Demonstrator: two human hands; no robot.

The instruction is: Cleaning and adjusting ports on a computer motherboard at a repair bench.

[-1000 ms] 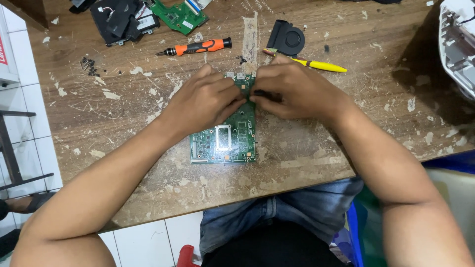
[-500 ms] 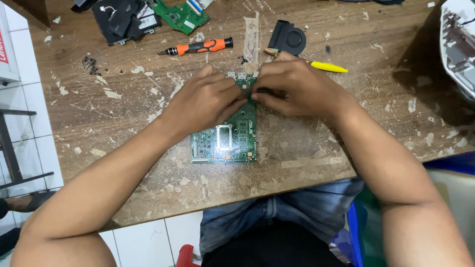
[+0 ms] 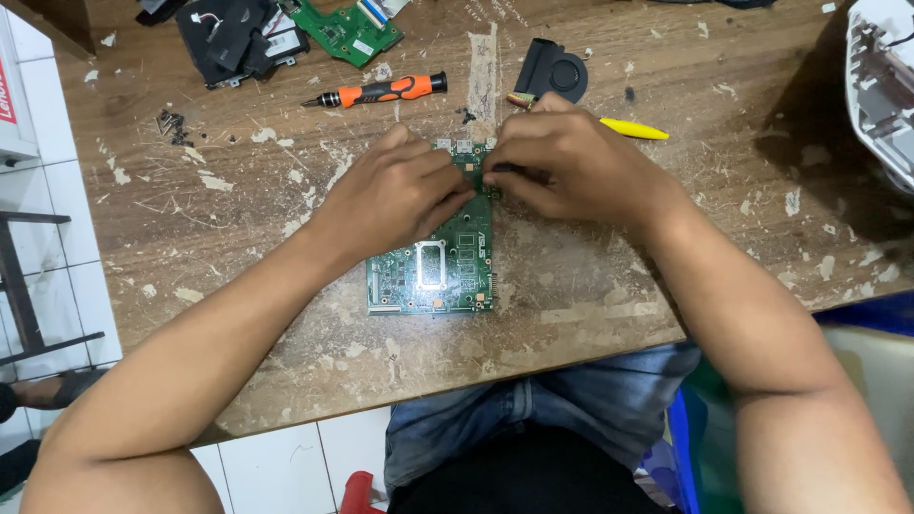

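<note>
A green circuit board (image 3: 440, 266) lies flat on the worn wooden table (image 3: 238, 238), with a silver square frame near its middle. My left hand (image 3: 395, 190) rests on the board's upper left part, fingers curled onto it. My right hand (image 3: 566, 162) meets it from the right, fingertips pinched on something small and dark at the board's upper right edge. What the fingers pinch is mostly hidden. Both hands cover the board's far end.
An orange-and-black screwdriver (image 3: 381, 92) lies beyond the hands. A black fan (image 3: 552, 71) and a yellow pen (image 3: 633, 128) sit at the back right. Black parts (image 3: 238, 38), a second green board (image 3: 343, 29), small screws (image 3: 171, 124) and a white casing (image 3: 881, 86) surround.
Both hands stay on the far end of the board; the fingers have shifted only slightly. The board has not moved.
</note>
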